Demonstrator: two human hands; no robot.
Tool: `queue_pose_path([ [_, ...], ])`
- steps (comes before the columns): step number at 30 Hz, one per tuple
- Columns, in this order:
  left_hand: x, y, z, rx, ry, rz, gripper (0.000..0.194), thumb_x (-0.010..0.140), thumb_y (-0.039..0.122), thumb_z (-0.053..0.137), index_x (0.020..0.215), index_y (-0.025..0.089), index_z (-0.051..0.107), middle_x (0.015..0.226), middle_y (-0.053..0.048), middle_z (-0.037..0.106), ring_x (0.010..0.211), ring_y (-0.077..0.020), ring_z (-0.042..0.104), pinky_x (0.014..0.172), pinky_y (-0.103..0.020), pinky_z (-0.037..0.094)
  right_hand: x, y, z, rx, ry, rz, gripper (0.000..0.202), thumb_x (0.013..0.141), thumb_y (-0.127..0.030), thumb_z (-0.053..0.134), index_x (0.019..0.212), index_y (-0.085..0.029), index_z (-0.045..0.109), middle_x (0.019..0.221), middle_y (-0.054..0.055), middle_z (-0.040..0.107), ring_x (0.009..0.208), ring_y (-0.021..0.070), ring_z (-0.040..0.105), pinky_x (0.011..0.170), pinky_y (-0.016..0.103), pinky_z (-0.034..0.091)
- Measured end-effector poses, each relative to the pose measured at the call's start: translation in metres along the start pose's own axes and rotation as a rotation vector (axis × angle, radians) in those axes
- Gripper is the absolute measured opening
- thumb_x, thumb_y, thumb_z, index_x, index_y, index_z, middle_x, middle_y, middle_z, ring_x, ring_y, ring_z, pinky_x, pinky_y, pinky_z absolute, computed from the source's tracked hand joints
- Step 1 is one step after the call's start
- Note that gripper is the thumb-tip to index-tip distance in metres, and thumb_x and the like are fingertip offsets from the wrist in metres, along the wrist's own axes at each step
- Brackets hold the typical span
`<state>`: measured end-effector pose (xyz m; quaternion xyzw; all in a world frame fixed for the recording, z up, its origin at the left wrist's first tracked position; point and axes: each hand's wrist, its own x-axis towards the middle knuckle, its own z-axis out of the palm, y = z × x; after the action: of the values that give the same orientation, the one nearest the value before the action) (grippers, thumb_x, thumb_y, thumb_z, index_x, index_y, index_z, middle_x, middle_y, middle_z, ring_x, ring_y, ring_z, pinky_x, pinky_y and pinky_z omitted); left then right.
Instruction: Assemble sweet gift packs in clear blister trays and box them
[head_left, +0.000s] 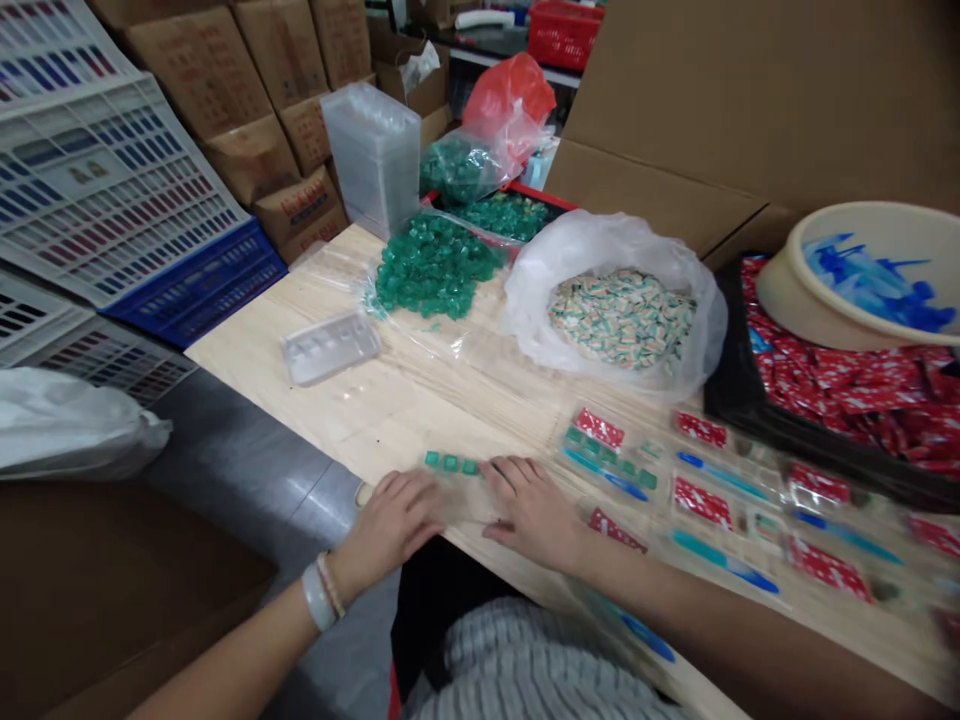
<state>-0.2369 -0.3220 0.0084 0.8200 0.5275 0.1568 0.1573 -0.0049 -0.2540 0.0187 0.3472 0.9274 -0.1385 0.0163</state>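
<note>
Near the table's front edge lies a clear plastic tray (461, 500), blurred and partly covered by my hands. Several small green square pieces (451, 463) sit in a row along its far side. My left hand (397, 512), with a bracelet and a pale bangle at the wrist, grips the tray's left end with its fingers curled. The right end is held by my right hand (534, 512), its thumb on the near side and fingers on the far side. Another clear tray (331, 348) rests on the wood to the left, beyond my hands.
Loose green pieces (435, 265) are heaped behind a white bag (529, 300) of small printed packets. Filled trays (611, 450) with red packets and blue sticks cover the right side. A cream basin (780, 265) stands above red packets (862, 390). Clear trays (371, 160) are stacked at the back.
</note>
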Motion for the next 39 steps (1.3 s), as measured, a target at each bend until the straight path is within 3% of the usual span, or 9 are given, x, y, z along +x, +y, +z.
queue_pose_path([
  [5, 0.009, -0.046, -0.018, 0.218, 0.22, -0.357, 0.029, 0.083, 0.028, 0.048, 0.108, 0.016, 0.055, 0.111, -0.012, 0.056, 0.104, -0.0252, 0.048, 0.089, -0.043, 0.04, -0.003, 0.008, -0.008, -0.059, -0.044, 0.013, 0.074, 0.061, -0.047, 0.07, 0.121, -0.01, 0.048, 0.117, 0.016, 0.051, 0.104, 0.0299, 0.046, 0.09, 0.043, 0.037],
  [9, 0.011, -0.043, -0.006, 0.176, 0.191, -0.39, 0.028, 0.082, 0.022, 0.047, 0.108, 0.016, 0.055, 0.11, -0.01, 0.057, 0.104, -0.0242, 0.048, 0.089, -0.042, 0.041, 0.007, 0.021, -0.03, -0.048, -0.047, -0.046, 0.072, 0.059, -0.054, 0.069, 0.115, -0.012, 0.053, 0.109, 0.013, 0.056, 0.1, 0.0288, 0.05, 0.087, 0.043, 0.039],
  [13, 0.002, -0.02, 0.01, 0.105, 0.209, -0.341, 0.024, 0.082, 0.02, 0.047, 0.104, 0.02, 0.057, 0.105, -0.007, 0.059, 0.099, -0.0227, 0.051, 0.085, -0.041, 0.044, 0.063, 0.047, -0.058, 0.02, 0.07, -0.041, 0.049, 0.078, -0.042, 0.056, 0.117, -0.013, 0.051, 0.109, 0.013, 0.058, 0.1, 0.0237, 0.051, 0.086, 0.038, 0.041],
  [16, 0.012, -0.022, -0.001, 0.053, 0.299, -0.335, 0.023, 0.082, 0.023, 0.048, 0.104, 0.02, 0.057, 0.103, -0.008, 0.058, 0.097, -0.0215, 0.052, 0.084, -0.039, 0.046, 0.132, 0.072, -0.067, 0.135, 0.169, -0.003, 0.031, 0.083, -0.027, 0.05, 0.11, -0.012, 0.056, 0.102, 0.012, 0.061, 0.095, 0.0183, 0.055, 0.083, 0.03, 0.043],
  [19, 0.059, -0.045, -0.032, 0.002, 0.417, -0.289, 0.024, 0.084, 0.024, 0.045, 0.105, 0.018, 0.056, 0.101, -0.008, 0.058, 0.097, -0.0197, 0.052, 0.086, -0.036, 0.044, 0.201, 0.098, -0.072, 0.23, 0.243, 0.121, 0.023, 0.083, -0.017, 0.047, 0.1, -0.011, 0.061, 0.093, 0.009, 0.064, 0.085, 0.0143, 0.058, 0.079, 0.025, 0.043],
  [23, 0.159, -0.091, -0.064, -0.031, 0.407, -0.349, 0.022, 0.085, 0.023, 0.041, 0.095, 0.016, 0.06, 0.092, -0.007, 0.06, 0.09, -0.0173, 0.056, 0.083, -0.031, 0.045, 0.261, 0.123, -0.083, 0.259, 0.326, 0.264, 0.026, 0.084, -0.017, 0.042, 0.099, -0.009, 0.062, 0.092, 0.01, 0.065, 0.082, 0.0139, 0.059, 0.076, 0.025, 0.043],
  [28, 0.236, -0.132, -0.054, 0.08, 0.201, -0.627, 0.022, 0.075, 0.02, 0.053, 0.094, 0.012, 0.061, 0.094, -0.011, 0.057, 0.083, -0.0208, 0.06, 0.074, -0.031, 0.046, 0.289, 0.125, -0.085, 0.242, 0.262, 0.147, 0.021, 0.081, -0.016, 0.048, 0.095, -0.014, 0.064, 0.093, 0.006, 0.066, 0.084, 0.0132, 0.058, 0.077, 0.024, 0.043],
  [34, 0.225, -0.153, -0.053, -0.015, 0.289, -0.578, 0.021, 0.074, 0.013, 0.048, 0.09, 0.014, 0.063, 0.09, -0.009, 0.058, 0.081, -0.0175, 0.058, 0.078, -0.03, 0.045, 0.303, 0.102, -0.061, -0.078, 0.113, -0.139, 0.026, 0.082, -0.019, 0.048, 0.105, -0.018, 0.06, 0.1, 0.007, 0.058, 0.096, 0.0175, 0.051, 0.08, 0.028, 0.04],
  [39, 0.19, -0.139, -0.067, -0.742, 0.484, -0.655, 0.026, 0.068, 0.022, 0.06, 0.091, 0.013, 0.056, 0.075, -0.001, 0.056, 0.062, -0.0108, 0.052, 0.056, -0.023, 0.045, 0.309, 0.089, -0.059, -0.35, 0.07, -0.177, 0.023, 0.084, -0.018, 0.041, 0.097, -0.016, 0.06, 0.098, 0.011, 0.055, 0.095, 0.0227, 0.048, 0.075, 0.033, 0.038],
])
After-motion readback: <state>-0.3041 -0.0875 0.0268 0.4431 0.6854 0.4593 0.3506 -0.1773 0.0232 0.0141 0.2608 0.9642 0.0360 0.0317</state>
